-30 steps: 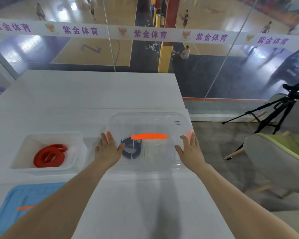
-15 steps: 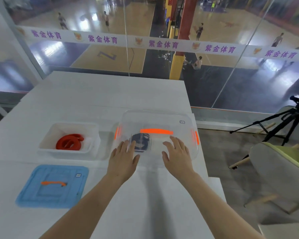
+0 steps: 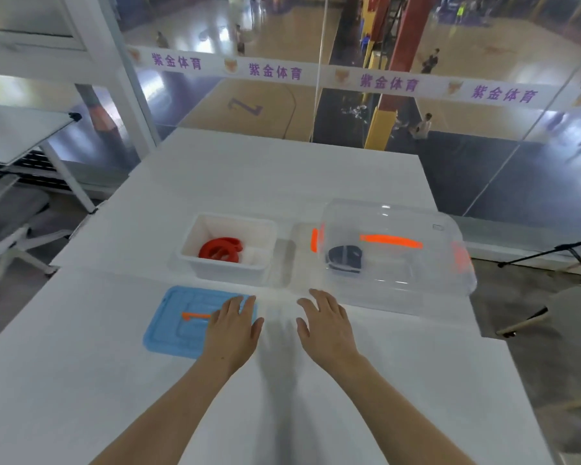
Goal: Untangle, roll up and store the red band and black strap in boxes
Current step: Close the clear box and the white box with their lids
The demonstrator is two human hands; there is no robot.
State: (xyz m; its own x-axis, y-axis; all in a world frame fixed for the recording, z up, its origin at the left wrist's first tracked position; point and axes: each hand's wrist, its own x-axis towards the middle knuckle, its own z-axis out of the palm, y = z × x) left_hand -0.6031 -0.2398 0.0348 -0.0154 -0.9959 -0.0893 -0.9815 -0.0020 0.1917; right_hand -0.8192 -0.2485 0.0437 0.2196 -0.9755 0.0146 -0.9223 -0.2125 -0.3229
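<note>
**Operator:** Where were my hands at that moment?

**Reviewer:** They were lowest in the frame. Your left hand (image 3: 232, 330) lay with straight fingers over the right edge of the flat blue plastic lid with the orange handle (image 3: 178, 327). It gripped nothing, and I couldn't tell whether it touched the lid. Your right hand (image 3: 326, 327) hovered just beside it over the white tabletop (image 3: 282, 182), fingers loosely spread and empty.

**Operator:** And the band and strap?

**Reviewer:** Higher up, at centre frame, the coiled red rubber band (image 3: 220, 250) lay inside the open white plastic box (image 3: 225, 271). To its right, the rolled black strap (image 3: 344, 257) sat in the clear plastic box (image 3: 399, 297). That box had its clear lid with the orange handle (image 3: 399, 219) on top. I couldn't tell whether the lid's clips were latched.

**Operator:** So what was left?

**Reviewer:** As I judged it, both items were rolled and boxed, and the strap's box was covered. You only had to fit the blue lid onto the white box.
</note>
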